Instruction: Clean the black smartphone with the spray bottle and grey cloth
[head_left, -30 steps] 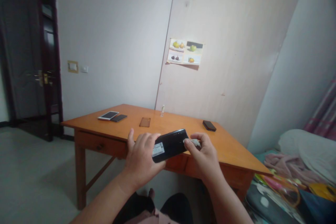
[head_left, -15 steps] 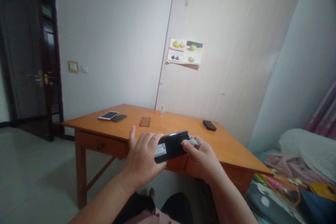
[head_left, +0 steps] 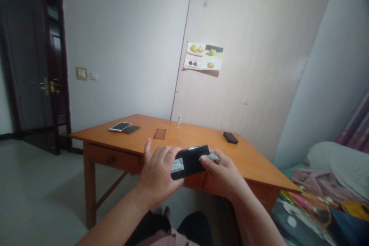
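A black smartphone [head_left: 191, 163] is held in the air before the table's front edge, its back with a white label turned towards me. My left hand [head_left: 160, 171] is closed round the phone's left end, thumb below and fingers above. In my right hand [head_left: 220, 169] is a crumpled whitish wipe or tissue [head_left: 212, 157], pinched between thumb and fingers. The right thumb presses it at the phone's right end, near the camera lenses. How the right fingers lie behind the phone is hidden.
On the wooden table [head_left: 253, 161] lie a white tablet [head_left: 120, 127], a dark phone [head_left: 132, 129], a brown translucent phone case [head_left: 160, 134] and a dark wallet-like object [head_left: 230, 137]. A small clear bottle [head_left: 178, 121] stands near the wall. Right of the table is a heap of cloth [head_left: 314, 184].
Both hands and the phone have shifted very slightly to the right in view, along with the whole scene. The grip on the phone and the wipe looks the same.
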`<action>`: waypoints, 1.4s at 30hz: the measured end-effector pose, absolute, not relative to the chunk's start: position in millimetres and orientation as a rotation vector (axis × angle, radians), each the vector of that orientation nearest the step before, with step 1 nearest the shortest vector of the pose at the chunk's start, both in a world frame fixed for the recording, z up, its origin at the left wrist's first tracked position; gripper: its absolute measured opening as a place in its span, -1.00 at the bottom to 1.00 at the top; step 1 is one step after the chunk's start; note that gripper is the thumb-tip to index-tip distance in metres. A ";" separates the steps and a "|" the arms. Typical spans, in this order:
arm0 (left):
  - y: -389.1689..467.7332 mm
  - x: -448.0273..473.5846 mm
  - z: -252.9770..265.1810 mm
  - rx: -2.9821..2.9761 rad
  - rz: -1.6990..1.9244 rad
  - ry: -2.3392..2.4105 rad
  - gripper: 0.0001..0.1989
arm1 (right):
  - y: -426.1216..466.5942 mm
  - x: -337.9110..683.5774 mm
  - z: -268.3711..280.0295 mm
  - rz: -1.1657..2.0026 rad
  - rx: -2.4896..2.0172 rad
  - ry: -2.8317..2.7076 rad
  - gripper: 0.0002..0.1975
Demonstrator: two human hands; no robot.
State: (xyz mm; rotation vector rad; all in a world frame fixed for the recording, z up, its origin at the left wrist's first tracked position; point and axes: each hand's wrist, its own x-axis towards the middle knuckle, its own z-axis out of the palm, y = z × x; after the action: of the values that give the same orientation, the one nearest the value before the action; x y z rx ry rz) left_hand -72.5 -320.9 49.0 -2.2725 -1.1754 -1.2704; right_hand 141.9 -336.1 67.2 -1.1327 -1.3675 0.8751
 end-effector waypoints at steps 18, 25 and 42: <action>-318.9 -72.4 47.1 -2.278 -1.259 -1.127 -0.48 | -334.7 143.4 65.1 0.910 -1.100 -1.402 -0.58; -317.0 -73.2 46.2 -2.276 -1.266 -1.134 -0.48 | -335.5 142.8 65.6 0.891 -1.059 -1.396 -0.60; -316.1 -74.1 44.9 -2.286 -1.262 -1.143 -0.47 | -333.0 142.1 61.7 0.817 -1.091 -1.369 -0.61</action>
State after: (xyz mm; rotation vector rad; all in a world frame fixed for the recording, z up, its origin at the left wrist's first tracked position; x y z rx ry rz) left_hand -74.1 -316.1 44.9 -2.2862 -1.1426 -1.2619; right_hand 142.1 -333.0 61.7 -1.0910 -1.3687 0.8168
